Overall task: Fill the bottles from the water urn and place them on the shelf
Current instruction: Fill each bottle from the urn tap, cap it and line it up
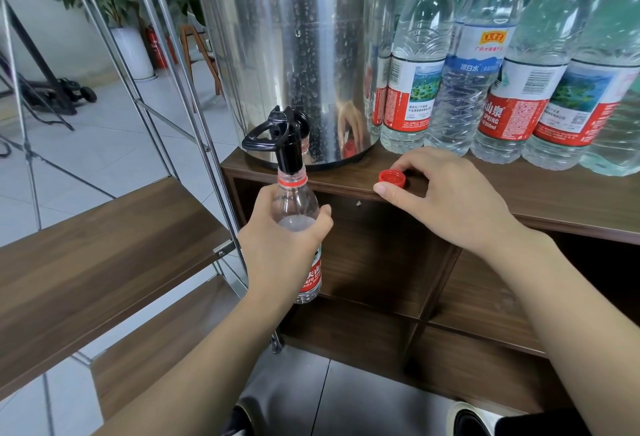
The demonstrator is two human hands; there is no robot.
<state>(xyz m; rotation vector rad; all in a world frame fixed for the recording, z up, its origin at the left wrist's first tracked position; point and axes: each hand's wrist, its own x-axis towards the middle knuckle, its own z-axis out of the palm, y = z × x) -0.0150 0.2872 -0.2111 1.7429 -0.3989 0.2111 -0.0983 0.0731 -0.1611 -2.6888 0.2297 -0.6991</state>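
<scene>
Right now my left hand (291,238) wraps its fingers round the bottle (299,224), holding its mouth up under the urn (294,55) tap (287,138) to catch water, while my right hand (446,193) pinches the red cap (392,178) on the cabinet top (554,200), ready for recapping.

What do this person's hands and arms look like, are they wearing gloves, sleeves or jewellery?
Both the left hand and the right hand are bare, with no gloves. No rings, watch or bracelet show on either wrist. Both forearms are uncovered as far as the picture's lower edge, so no sleeves are in view. The visible fingernails are short and unpainted.
</scene>
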